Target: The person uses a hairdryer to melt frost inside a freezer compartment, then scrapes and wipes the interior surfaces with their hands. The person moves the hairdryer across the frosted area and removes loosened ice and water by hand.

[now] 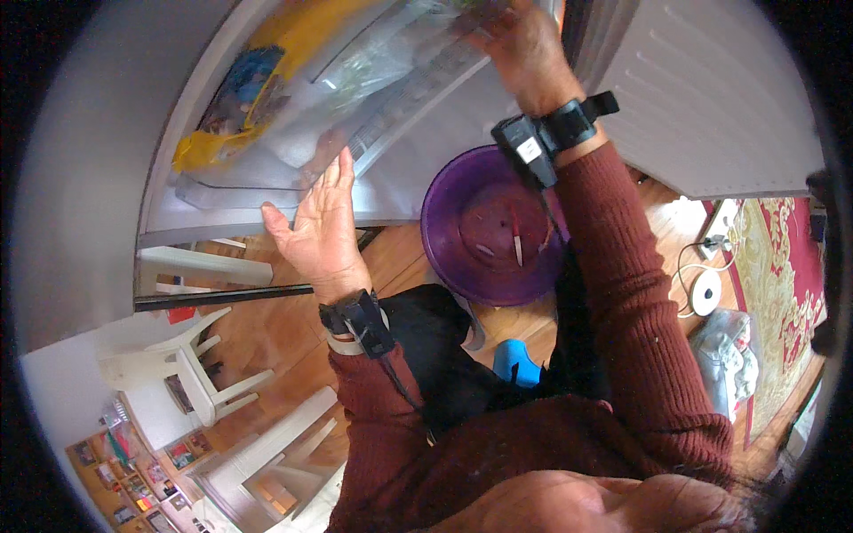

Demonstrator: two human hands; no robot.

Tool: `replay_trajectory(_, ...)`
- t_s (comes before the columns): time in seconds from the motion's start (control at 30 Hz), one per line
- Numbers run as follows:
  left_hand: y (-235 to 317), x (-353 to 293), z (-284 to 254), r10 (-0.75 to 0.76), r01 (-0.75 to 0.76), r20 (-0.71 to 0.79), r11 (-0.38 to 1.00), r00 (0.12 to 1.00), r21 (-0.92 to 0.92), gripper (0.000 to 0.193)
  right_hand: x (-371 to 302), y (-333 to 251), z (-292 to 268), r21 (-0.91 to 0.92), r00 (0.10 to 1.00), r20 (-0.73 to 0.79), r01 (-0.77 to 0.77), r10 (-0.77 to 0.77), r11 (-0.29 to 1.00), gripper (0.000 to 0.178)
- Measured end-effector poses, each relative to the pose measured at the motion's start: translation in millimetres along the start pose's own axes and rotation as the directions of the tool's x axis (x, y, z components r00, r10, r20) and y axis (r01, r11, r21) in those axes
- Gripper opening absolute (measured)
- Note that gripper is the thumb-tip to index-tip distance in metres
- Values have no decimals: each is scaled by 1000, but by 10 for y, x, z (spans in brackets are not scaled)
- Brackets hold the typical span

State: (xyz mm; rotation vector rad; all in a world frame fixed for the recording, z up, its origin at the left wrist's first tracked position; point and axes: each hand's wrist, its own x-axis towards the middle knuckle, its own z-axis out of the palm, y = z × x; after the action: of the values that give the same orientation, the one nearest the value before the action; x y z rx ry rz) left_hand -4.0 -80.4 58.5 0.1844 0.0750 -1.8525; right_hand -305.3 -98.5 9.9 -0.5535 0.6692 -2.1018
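Observation:
A clear plastic drawer [293, 169] sits tilted in the grey fridge compartment [400, 182]. A yellow bag [209, 151] with blue contents shows inside it, beside clear wrapping with something green. My left hand [324, 226] lies palm up against the drawer's near edge, fingers stretched out and thumb apart. Near the far right end of the drawer is my right hand [524, 53]; its fingers are blurred and partly cut off by the frame, so its grip is unclear. Below stands a purple basin [435, 222], holding a knife [518, 240] with a red handle.
The fridge door [702, 98] hangs open at the right. White chairs [200, 382] stand at the lower left. A power strip [718, 235], a white cable reel [705, 291] and a plastic bag [724, 355] lie beside a red patterned carpet [782, 293]. Something blue [517, 362] is between my legs.

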Motion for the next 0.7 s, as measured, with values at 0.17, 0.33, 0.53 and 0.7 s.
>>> replay_trajectory(0.17,-45,17,-42,-10,6,120,999,993,35,106,233,-215,-123,264,992,96,-108,85,959,65)
replay_trajectory(0.33,-109,55,-21,17,-17,118,1000,993,3,108,295,-98,-45,297,963,269,-51,-32,953,58)
replay_trajectory(0.53,-49,82,-75,132,-138,63,984,989,111,105,33,-220,151,217,998,34,-64,58,974,50)
replay_trajectory(0.7,15,114,-132,96,-107,96,986,991,125,102,143,-240,309,163,955,-265,-96,137,982,38)
